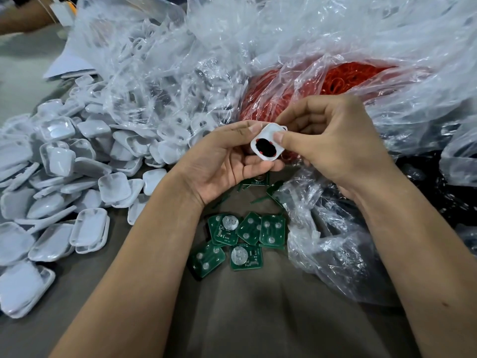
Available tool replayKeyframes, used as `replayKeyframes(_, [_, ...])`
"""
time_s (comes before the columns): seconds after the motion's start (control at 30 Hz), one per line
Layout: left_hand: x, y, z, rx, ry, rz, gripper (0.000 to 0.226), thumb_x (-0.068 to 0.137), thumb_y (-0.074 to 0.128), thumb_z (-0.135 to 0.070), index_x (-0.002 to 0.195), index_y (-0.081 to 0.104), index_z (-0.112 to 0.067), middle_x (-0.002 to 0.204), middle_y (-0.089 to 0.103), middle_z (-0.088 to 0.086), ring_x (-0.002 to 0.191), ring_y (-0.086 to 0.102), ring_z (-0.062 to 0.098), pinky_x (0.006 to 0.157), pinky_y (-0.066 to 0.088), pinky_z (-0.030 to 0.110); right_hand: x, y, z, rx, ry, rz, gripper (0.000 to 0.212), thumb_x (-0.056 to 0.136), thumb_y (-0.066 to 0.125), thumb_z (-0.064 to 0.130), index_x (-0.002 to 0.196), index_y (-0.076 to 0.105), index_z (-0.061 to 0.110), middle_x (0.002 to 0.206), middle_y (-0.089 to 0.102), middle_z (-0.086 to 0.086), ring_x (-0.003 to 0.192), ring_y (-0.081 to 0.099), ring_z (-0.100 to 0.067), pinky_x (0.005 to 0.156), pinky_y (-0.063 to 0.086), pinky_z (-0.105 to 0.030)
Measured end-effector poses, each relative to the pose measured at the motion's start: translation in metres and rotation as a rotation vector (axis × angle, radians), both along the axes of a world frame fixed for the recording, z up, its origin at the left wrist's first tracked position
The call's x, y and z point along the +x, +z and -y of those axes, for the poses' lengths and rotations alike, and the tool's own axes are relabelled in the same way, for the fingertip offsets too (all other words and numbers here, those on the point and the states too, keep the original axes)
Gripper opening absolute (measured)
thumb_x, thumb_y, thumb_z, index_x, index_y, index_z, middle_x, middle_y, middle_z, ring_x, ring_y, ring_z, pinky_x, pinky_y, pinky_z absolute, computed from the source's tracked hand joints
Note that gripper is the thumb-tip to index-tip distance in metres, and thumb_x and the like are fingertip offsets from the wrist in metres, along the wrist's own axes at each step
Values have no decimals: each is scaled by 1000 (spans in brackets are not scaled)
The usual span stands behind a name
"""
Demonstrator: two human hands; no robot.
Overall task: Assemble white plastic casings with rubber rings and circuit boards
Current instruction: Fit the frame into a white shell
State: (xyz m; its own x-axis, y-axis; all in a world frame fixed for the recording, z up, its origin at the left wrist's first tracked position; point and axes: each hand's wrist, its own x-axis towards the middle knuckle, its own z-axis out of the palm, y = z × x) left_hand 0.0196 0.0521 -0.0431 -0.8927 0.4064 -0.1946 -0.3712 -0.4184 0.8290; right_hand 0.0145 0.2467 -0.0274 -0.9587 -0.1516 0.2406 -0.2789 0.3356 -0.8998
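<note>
Both hands hold one white plastic casing (268,140) in mid-air above the table. A black part sits in its hollow, with bits of red rubber ring showing at the edge. My left hand (222,161) cups the casing from below and the left. The thumb of my right hand (333,146) presses on the casing's upper right corner. Several green circuit boards (247,239) lie loose on the table under my wrists. Behind my hands is a clear bag of red rubber rings (335,81).
A big heap of white casings (64,177) covers the table's left side, spilling from a clear plastic bag (154,60). Crumpled clear plastic (335,241) lies at the right. Another person's arm (23,16) shows at the top left corner.
</note>
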Motion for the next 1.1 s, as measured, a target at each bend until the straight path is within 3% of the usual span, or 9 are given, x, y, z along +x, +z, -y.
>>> replayKeyframes(0.07, [0, 1, 0, -50, -4, -43, 21, 96, 59, -11, 113, 69, -3, 92, 74, 15, 74, 76, 29, 62, 61, 22, 0, 0, 1, -7, -23, -2, 14, 80, 89, 11, 90, 79, 14, 79, 77, -2, 66, 72, -17, 53, 57, -25])
replayKeyframes(0.17, [1, 1, -3, -172, 33, -129, 20, 92, 58, 2, 105, 70, -6, 86, 74, 10, 70, 75, 26, 59, 58, 19, 0, -1, 2, -27, -49, 7, 13, 79, 89, 11, 86, 79, 15, 75, 76, -2, 57, 68, -10, 48, 50, -18])
replayKeyframes(0.4, [4, -2, -14, -252, 177, -214, 39, 88, 53, 17, 81, 77, -14, 80, 73, 11, 55, 69, 26, 49, 54, 20, 1, -2, 4, -58, -83, 33, 11, 81, 86, 7, 84, 79, 15, 71, 76, 0, 52, 70, -16, 47, 53, -23])
replayKeyframes(0.6, [2, -4, -15, -264, 210, -232, 29, 88, 55, 15, 91, 75, -6, 83, 73, 13, 56, 68, 25, 53, 56, 21, 2, -4, 7, -86, -114, 32, 11, 81, 86, 9, 83, 79, 17, 73, 77, -1, 58, 74, -22, 48, 56, -26])
replayKeyframes(0.8, [3, -3, -15, -253, 206, -212, 34, 88, 57, 15, 86, 78, -11, 85, 73, 14, 59, 70, 25, 55, 57, 20, 3, -4, 7, -83, -121, 26, 10, 81, 86, 8, 85, 78, 14, 74, 77, -2, 56, 72, -20, 48, 55, -27])
replayKeyframes(0.87, [4, -2, -13, -234, 169, -198, 27, 91, 58, 11, 90, 76, -10, 87, 74, 13, 63, 72, 26, 56, 58, 21, 3, -3, 6, -122, -95, 52, 11, 82, 86, 4, 86, 78, 10, 74, 77, -4, 56, 72, -22, 51, 56, -27])
replayKeyframes(0.93, [4, 1, -10, -147, 113, -135, 12, 96, 61, -7, 95, 73, -7, 90, 74, 14, 68, 74, 27, 59, 60, 23, 3, 0, 4, -181, -48, 90, 12, 81, 87, 3, 87, 78, 7, 76, 78, -7, 57, 71, -20, 52, 56, -24])
replayKeyframes(1.0, [5, 4, -6, -17, 57, -39, 26, 99, 58, -27, 97, 74, -7, 92, 74, 18, 70, 76, 31, 59, 62, 26, 3, 4, -2, -257, 24, 145, 12, 80, 87, 2, 88, 78, 5, 78, 78, -9, 57, 68, -18, 52, 54, -20])
replayKeyframes(1.1, [6, 5, -4, 119, -33, 60, 33, 98, 57, -30, 116, 65, -3, 95, 73, 26, 72, 77, 35, 62, 64, 31, 1, 12, -11, -332, 142, 202, 14, 76, 86, 7, 87, 79, 6, 80, 78, -10, 63, 65, -19, 53, 53, -19])
